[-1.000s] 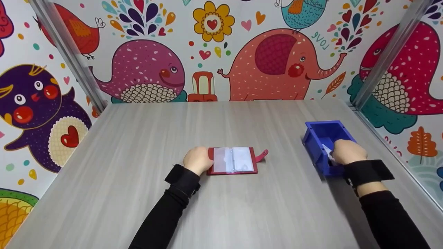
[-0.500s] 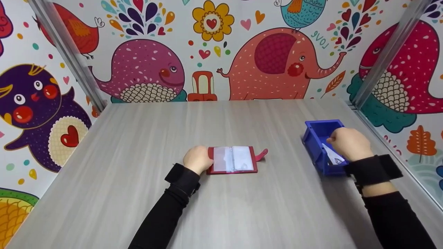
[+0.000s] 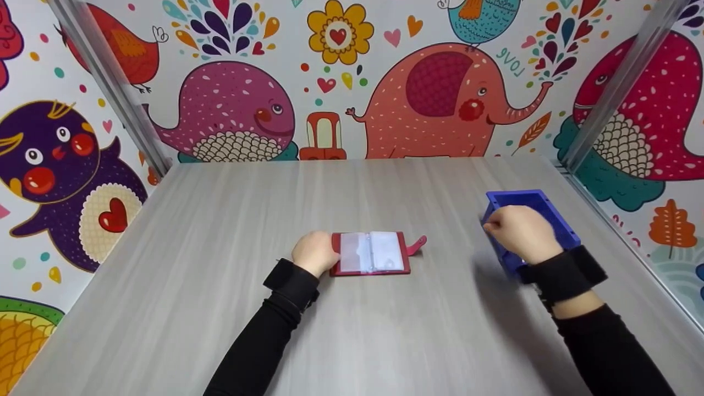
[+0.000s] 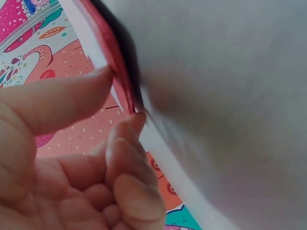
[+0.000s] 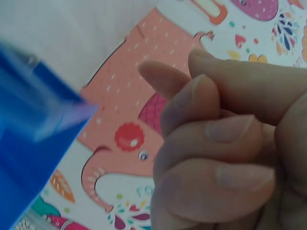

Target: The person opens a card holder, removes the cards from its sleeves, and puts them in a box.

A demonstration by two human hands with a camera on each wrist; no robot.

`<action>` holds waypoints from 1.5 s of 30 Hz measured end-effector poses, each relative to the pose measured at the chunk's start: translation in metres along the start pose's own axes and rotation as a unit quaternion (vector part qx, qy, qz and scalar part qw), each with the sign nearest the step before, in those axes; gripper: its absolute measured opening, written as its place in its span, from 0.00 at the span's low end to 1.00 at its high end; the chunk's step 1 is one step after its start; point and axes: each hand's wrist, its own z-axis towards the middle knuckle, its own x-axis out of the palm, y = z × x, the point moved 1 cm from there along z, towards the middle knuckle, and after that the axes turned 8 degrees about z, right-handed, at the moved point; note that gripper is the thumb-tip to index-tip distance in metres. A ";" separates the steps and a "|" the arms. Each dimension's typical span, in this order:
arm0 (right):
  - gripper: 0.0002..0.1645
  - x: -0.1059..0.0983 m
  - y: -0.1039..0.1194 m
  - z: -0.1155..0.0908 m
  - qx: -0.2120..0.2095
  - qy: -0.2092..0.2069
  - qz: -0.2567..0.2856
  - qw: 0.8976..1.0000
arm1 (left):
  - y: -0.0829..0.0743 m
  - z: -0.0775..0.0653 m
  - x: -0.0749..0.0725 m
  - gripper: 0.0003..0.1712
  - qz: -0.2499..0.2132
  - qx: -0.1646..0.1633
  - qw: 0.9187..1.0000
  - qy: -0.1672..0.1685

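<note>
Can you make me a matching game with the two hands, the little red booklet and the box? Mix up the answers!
Things:
1. left hand
2. right hand
3. booklet
4. box

Clues:
A. fingers curled, closest to the box
B. blue, on the right side of the table
C. pinching the booklet's edge
D. red, open, with a strap sticking out

Right pairs: 1-C, 2-A, 3-D, 4-B
</note>
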 end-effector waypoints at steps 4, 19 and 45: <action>0.07 0.014 0.009 0.005 -0.035 -0.008 0.010 0.999 | 0.000 0.000 0.001 0.10 0.002 -0.002 1.000 -0.002; 0.06 0.068 0.046 0.027 -0.056 -0.007 0.015 0.998 | -0.004 -0.003 0.000 0.10 0.006 -0.002 1.000 -0.020; 0.06 0.131 0.075 0.059 -0.074 -0.026 -0.002 0.997 | -0.011 -0.001 0.004 0.11 0.010 0.059 0.997 -0.046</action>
